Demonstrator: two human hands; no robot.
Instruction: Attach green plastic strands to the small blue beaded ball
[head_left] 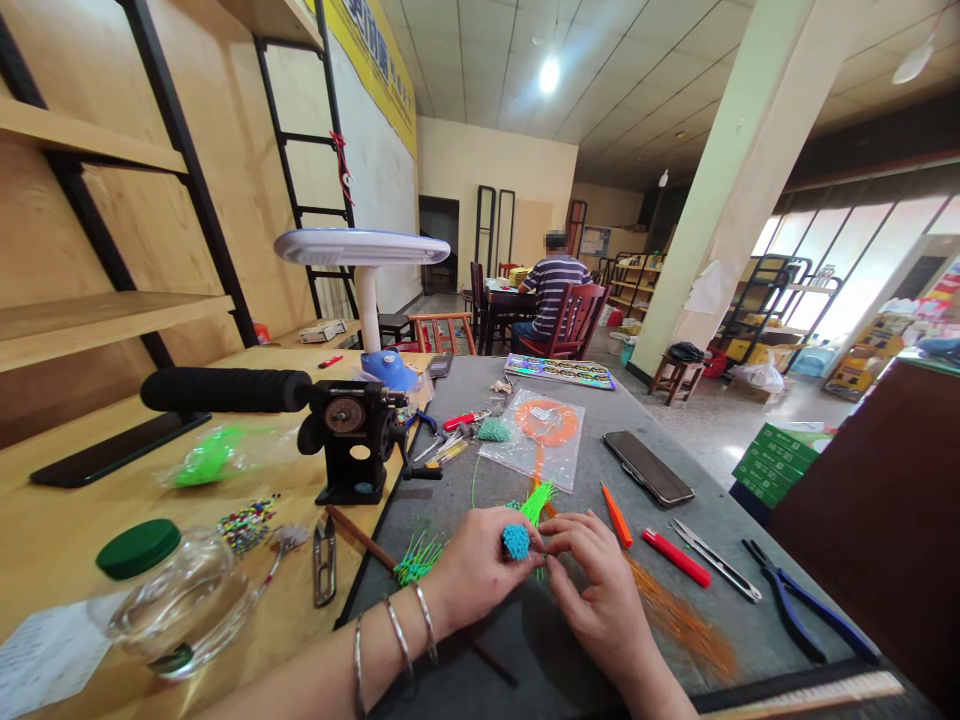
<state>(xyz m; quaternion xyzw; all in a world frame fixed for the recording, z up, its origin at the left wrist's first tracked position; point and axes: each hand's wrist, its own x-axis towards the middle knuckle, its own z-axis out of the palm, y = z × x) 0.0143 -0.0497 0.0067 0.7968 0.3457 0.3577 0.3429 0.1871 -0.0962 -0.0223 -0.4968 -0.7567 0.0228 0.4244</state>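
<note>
My left hand [480,555], with three bangles on its wrist, is closed around a bundle of thin strands. The bundle's round, blue, beaded-looking end [516,542] faces me, and bright green strands [537,502] stick out beyond the fingers. My right hand [592,570] meets it from the right, thumb and fingers pinched beside the bundle; what they pinch is too small to make out. Left of my left hand lies another bunch of green strands with teal ends [418,560], near a brown stick [364,538]. Orange strands [682,615] are spread to the right of my right hand.
Right lie an orange pen-like tool [616,515], red cutter [676,557], tweezers [718,560], pliers [806,605] and phone [649,467]. Left stand a hand-cranked machine [352,440], jar [180,600], snips [325,562] and lamp [364,247]. A seated person [556,290] is farther back.
</note>
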